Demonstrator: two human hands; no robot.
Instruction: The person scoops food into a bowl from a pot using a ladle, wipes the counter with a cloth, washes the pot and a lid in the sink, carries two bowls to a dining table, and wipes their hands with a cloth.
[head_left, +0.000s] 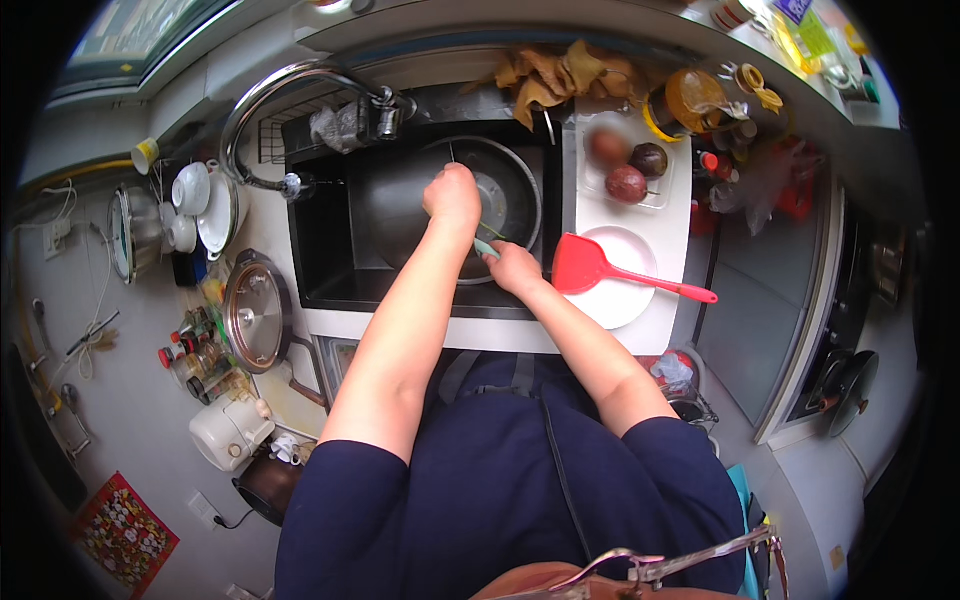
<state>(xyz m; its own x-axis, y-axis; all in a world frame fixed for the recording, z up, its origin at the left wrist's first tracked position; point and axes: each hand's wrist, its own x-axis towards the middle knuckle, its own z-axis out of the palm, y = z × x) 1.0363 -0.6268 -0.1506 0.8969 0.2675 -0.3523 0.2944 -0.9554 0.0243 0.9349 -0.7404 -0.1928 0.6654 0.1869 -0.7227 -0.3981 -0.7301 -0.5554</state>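
A black sink (319, 262) lies before me, and a round metal basin (534, 206) sits in it. Over the basin, my left hand (453, 196) is closed in a fist around something thin, mostly hidden by the fingers. A pale thin end sticks out above the fist. A thin green stem (492, 231) shows below it, between my two hands; I cannot tell whether it is the same piece. My right hand (514, 268), at the basin's near right rim, grips a mint-green handle (486, 248). The handle's working end is hidden behind my left wrist.
A chrome faucet (236, 112) arches over the sink's left side. To the right, a red spatula (581, 264) rests across a white plate (619, 311), below a clear tray with passion fruits (626, 184). A glass-lidded pot (259, 315) stands left.
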